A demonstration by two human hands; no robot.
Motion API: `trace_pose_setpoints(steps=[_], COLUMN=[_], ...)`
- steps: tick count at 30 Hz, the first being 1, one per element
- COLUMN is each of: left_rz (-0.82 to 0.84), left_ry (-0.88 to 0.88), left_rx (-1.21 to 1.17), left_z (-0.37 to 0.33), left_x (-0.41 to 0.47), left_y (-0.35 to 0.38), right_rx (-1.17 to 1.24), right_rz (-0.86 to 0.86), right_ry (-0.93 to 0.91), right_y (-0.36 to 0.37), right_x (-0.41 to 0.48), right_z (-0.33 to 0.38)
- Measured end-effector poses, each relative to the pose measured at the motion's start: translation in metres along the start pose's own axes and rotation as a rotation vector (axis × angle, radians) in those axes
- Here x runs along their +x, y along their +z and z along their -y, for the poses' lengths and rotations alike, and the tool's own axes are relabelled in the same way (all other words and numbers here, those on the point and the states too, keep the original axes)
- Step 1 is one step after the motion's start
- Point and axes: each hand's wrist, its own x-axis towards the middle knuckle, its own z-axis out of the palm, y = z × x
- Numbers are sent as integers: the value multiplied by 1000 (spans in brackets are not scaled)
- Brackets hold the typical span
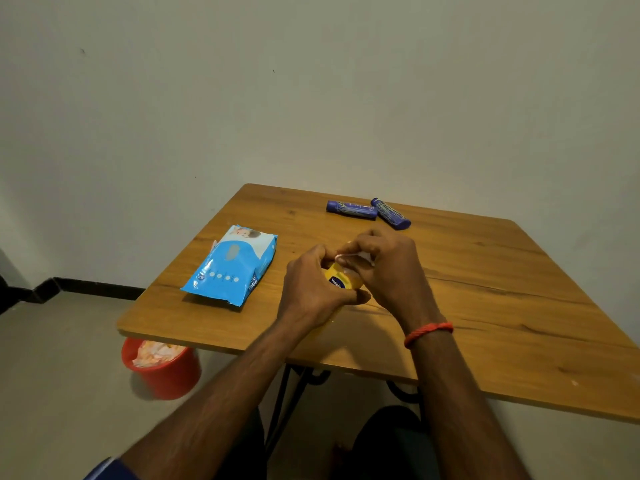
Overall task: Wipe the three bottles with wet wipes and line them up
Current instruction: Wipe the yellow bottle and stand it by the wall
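Dim indoor light, flat greenish-grey cast across the wall [311, 81]. Shadows are soft: one under the near edge of the wipes pack [230, 265], one on the table [502, 306] just beside the left hand [311, 289], and a faint one on the floor left of the red bucket [166, 372]. Mild sheen on the pack, no hard glare. Wide-angle bend: table edges splay, black skirting [86, 287] kinks. Bucket looks smeared. Print on the leftmost purple bottle [351, 209] is unreadable.
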Motion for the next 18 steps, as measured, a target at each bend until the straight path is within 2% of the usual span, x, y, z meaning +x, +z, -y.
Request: trace_pose_setpoints(steps=[3, 6, 9, 13, 16, 18], left_rz=[-4, 70, 152, 160, 192, 299], left_ry=[-159, -384, -510, -559, -612, -640], left_rx=[-117, -443, -823, -1113, -1272, -1399], left_z=[3, 0, -7, -5, -1, 1], left_x=[2, 2, -1, -2, -1, -1], left_y=[-5, -8, -8, -2, 0, 1], right_rx=[23, 81, 334, 660, 696, 546], right_rz=[-2, -122, -294, -372, -307, -193], right_ry=[48, 136, 278, 424, 407, 343], right_y=[-4, -1, 3, 7, 8, 12], right_x=[-15, -30, -36, -34, -31, -26], right_z=[-15, -23, -19, -6, 2, 4])
